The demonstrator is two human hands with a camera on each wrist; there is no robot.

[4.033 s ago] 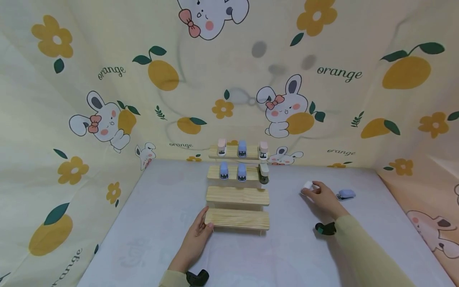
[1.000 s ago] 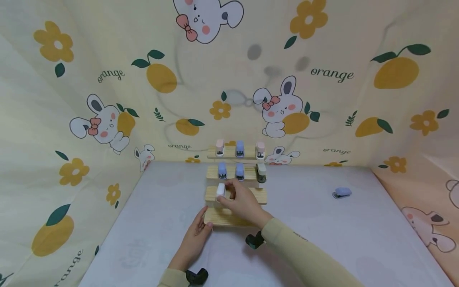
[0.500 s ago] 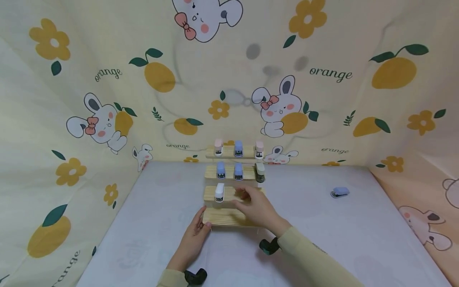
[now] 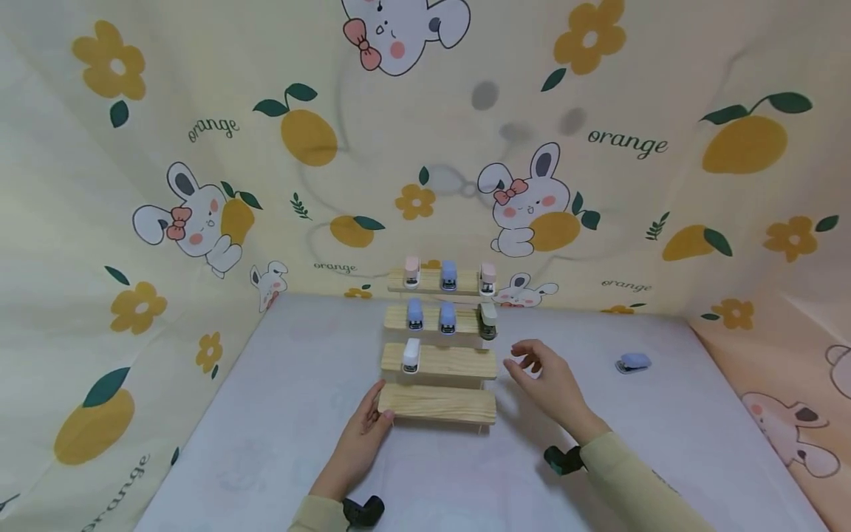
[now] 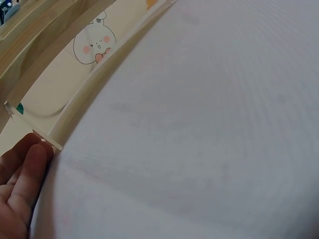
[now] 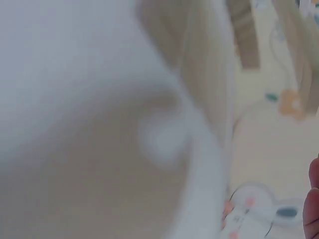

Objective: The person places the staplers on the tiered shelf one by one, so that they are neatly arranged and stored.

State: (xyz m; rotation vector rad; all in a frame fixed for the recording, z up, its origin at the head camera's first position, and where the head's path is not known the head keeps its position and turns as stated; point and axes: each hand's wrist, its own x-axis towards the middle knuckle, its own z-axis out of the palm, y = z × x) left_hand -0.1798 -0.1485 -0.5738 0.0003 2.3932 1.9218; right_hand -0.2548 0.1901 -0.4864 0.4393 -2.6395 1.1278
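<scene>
A wooden stepped rack [image 4: 459, 405] stands on the table in the head view. My left hand [image 4: 359, 437] grips the left end of its lowest step; in the left wrist view the fingertips [image 5: 34, 162] pinch the frame there. A white mini stapler [image 4: 411, 355] stands at the left of the second step from the bottom. My right hand [image 4: 550, 384] is in the air just right of the rack, fingers loosely bent, holding nothing. A blue mini stapler [image 4: 634, 362] lies on the table further right. The right wrist view is blurred, with only fingertips [image 6: 312, 199] at its edge.
Two blue staplers and a grey-beige stapler [image 4: 488, 321] stand on the step above the white one. On the top step a blue stapler [image 4: 448, 275] sits between two pink ones. A patterned cloth [image 4: 372, 170] hangs behind and along the sides of the white-covered table [image 4: 292, 384].
My right hand brought the white stapler from the table's right side to the rack, let it go there, then drew back rightward. The left hand stays on the rack's end.
</scene>
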